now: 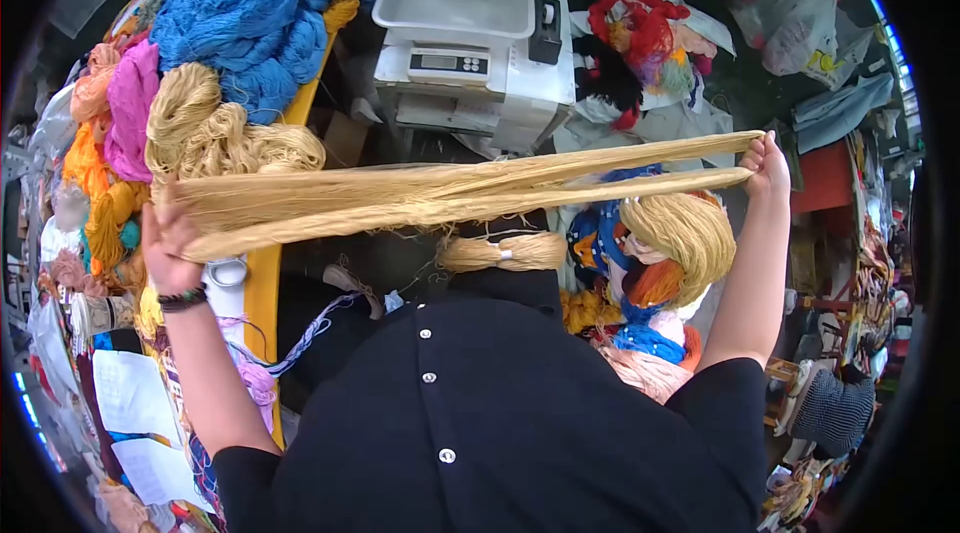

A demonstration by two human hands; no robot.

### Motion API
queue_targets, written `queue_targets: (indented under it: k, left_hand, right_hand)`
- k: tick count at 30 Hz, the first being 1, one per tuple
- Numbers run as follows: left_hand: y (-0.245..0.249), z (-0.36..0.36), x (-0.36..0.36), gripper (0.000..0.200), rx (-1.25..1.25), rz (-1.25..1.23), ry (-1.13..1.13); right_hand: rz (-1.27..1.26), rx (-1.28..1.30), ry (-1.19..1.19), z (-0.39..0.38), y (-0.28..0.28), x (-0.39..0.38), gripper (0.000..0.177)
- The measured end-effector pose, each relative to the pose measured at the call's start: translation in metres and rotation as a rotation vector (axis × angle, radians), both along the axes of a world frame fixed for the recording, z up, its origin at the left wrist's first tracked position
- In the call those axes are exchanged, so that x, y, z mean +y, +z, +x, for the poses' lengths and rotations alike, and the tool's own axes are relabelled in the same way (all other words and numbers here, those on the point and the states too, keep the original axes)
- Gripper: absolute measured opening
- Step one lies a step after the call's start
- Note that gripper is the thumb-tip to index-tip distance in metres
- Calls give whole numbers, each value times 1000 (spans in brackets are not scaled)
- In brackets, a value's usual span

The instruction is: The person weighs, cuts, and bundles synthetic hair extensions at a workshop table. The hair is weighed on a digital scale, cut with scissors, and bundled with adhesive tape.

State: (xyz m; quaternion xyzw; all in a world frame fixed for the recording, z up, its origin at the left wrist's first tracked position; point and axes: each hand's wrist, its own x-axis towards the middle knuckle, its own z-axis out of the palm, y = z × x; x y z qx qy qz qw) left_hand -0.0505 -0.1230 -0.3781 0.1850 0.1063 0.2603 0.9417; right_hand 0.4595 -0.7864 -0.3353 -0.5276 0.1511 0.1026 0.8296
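A long skein of pale gold yarn (430, 208) is stretched across the view between my two hands. My left hand (170, 241) is inside or against its left end, somewhat blurred, with the strands spread wide there. At the right, my right hand (767, 165) is closed around the other end, where the yarn forms two narrow bands. Below the skein lies a tied bundle of similar yarn (515, 252) with a white band round its middle. A looped gold hank (685, 238) rests on coloured yarns at the right.
A digital scale (450, 63) with a white tray (455, 1) stands ahead. Blue yarn (250, 23) and cream yarn (220, 133) are piled at the left by a yellow table edge (264, 303). Red yarn (640, 23) and plastic bags (805, 38) lie at the upper right.
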Motion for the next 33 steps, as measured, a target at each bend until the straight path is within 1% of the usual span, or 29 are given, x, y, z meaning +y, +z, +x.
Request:
queue_targets:
  k: [1, 2, 4, 5, 6, 7, 8, 9, 10, 11, 12, 15, 17, 18, 19, 20, 21, 22, 23, 24, 25, 26, 27, 28, 29, 30, 31, 32, 33]
  left_hand:
    - [1, 23, -36, 53, -13, 40, -130]
    - [-13, 39, -65, 52, 29, 20, -170]
    - [-48, 73, -119, 47, 312, 78, -332]
    - [-76, 86, -137, 31, 456, 146, -439]
    - [-91, 101, -160, 21, 564, 241, -512]
    - [-110, 114, -178, 17, 659, 232, -586]
    - [-132, 123, -196, 17, 774, 252, -589]
    - [-145, 130, -209, 17, 825, 389, -610]
    - [-162, 140, -225, 21, 892, 631, -554]
    - [-176, 145, -234, 25, 941, 642, -554]
    - [-210, 146, -242, 25, 842, 563, -485]
    - [-207, 157, -253, 27, 846, 837, -534]
    - [-205, 161, -245, 25, 784, 1004, -557]
    - [-201, 156, -236, 23, 806, 838, -511]
    - [-157, 157, -224, 14, 986, 664, -518]
    - [-144, 146, -201, 15, 833, 539, -535]
    - [-117, 139, -185, 20, 676, 434, -512]
    - [-93, 135, -173, 24, 595, 429, -490]
    - [-74, 129, -161, 24, 606, 393, -395]
    - [-60, 122, -143, 20, 525, 387, -360]
    - [-83, 99, -106, 18, 388, 211, -258]
    - [-88, 81, -65, 18, 306, 115, -163]
    - [-79, 60, -36, 19, 360, -3, 170]
    - [-72, 30, -6, 19, 242, -14, 153]
    - [-38, 23, -15, 19, 237, 24, 178]
    - [-40, 6, 5, 21, 96, 77, 30]
    - [-29, 3, 4, 21, 150, 107, 52]
    - [-17, 1, 3, 22, 202, 137, 79]
    - [-15, -5, 15, 23, 186, 176, 47]
  right_hand:
    - [-15, 1, 48, -2, -5, -9, 32]
    - [-31, -18, 26, 0, -17, -19, 30]
    - [-112, 39, -174, -17, -19, 4, 29]
    - [-74, 34, -155, -10, -33, -8, 29]
    - [-7, 37, -132, -14, -35, -7, 29]
    - [-16, 39, -133, -15, -34, -10, 29]
    - [12, 29, -56, -17, -34, -12, 28]
    - [43, 19, 21, -18, -34, -12, 28]
    - [37, 21, 20, -18, -34, -13, 28]
    - [36, 18, 28, -17, -32, -15, 28]
    - [33, 14, 36, -15, -28, -16, 28]
    - [22, 26, 43, -14, -21, -17, 29]
    - [30, 13, 27, -16, -20, -19, 32]
    - [35, -17, 9, -17, -19, -22, 32]
    - [-76, -14, -156, -13, -16, -21, 35]
    - [-85, -26, -149, -5, -24, -33, 36]
    - [-94, -37, -145, 3, -34, -46, 36]
    - [-73, -36, -122, -1, -37, -41, 36]
    - [-40, -45, -122, -5, -39, -31, 35]
    - [-4, -56, -120, -7, -40, -25, 34]
    - [4, -63, -131, -7, -41, -25, 33]
    - [13, -71, -141, -7, -41, -25, 33]
    - [110, -62, -163, 0, -43, -42, 31]
    - [20, -85, -185, -4, -37, -47, 31]
    - [-21, -115, -180, -1, -38, -57, 33]
    - [10, -112, -130, 1, -35, -65, 33]
    - [34, -107, -75, 2, -29, -70, 34]
    - [19, -116, -85, 1, -23, -68, 35]
    - [54, -113, -90, 1, -16, -67, 35]
